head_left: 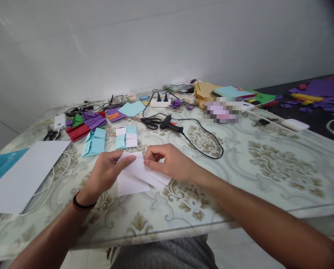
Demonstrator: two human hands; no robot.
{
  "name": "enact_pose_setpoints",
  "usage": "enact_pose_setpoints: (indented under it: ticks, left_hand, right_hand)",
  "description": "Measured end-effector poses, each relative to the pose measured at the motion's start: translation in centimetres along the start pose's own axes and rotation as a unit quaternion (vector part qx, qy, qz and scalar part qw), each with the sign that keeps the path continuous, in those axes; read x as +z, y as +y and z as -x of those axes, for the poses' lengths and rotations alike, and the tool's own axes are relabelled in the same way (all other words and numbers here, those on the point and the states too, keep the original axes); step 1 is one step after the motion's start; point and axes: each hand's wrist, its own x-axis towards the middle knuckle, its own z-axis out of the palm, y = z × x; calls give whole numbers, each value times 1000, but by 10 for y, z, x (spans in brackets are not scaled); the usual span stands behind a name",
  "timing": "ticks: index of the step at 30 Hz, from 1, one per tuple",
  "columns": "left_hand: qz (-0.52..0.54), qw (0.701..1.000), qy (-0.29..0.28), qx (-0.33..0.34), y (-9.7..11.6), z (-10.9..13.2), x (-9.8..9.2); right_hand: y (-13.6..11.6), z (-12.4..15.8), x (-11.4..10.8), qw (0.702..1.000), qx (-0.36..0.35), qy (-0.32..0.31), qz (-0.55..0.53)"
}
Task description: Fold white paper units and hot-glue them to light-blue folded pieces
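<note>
A folded white paper (147, 172) is held between both hands just above the table. My left hand (106, 167) pinches its left end, thumb on top. My right hand (168, 160) has thumb and forefinger pressed together at the paper's upper edge. Beneath it, a flat white square of paper (131, 185) shows in part. Beyond the hands lie a folded light-blue paper piece (94, 142) and a folded blue-and-white piece (126, 136). A black glue gun (171, 124) rests on its side past my right hand, with black scissors (150, 122) beside it.
On the left, a white paper stack (29, 175) overlaps a blue packet (4, 164). Folded purple and red papers (82, 127) lie farther back. A white power strip (160, 102) feeds black cords. Coloured sheets (234, 92) are piled at the back right. The patterned tablecloth (284, 164) ends near my lap.
</note>
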Motion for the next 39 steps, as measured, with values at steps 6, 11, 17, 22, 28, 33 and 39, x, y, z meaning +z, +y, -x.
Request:
enact_pose_setpoints:
  ticks: [6, 11, 17, 22, 28, 33, 39]
  left_hand:
    - [47, 998, 45, -9, -6, -9, -18]
    - [97, 992, 82, -9, -11, -16, -30]
    - [148, 981, 121, -16, -17, -21, -32]
    - [158, 979, 131, -19, -17, -20, -26]
    - [153, 984, 95, -16, -15, -15, -17]
    - [141, 987, 64, -38, -10, -13, -15]
    - [158, 985, 39, -53, -7, -13, -14]
  right_hand:
    - [5, -3, -6, 1000, 6, -9, -12]
    - [6, -6, -14, 1000, 9, 5, -21]
    - [10, -9, -25, 999, 6, 38, 10]
    - [10, -10, -24, 998, 0, 62, 5]
    - [11, -9, -14, 996, 41, -5, -78]
    - [15, -9, -13, 998, 51, -7, -37]
    - [14, -8, -13, 999, 33, 19, -32]
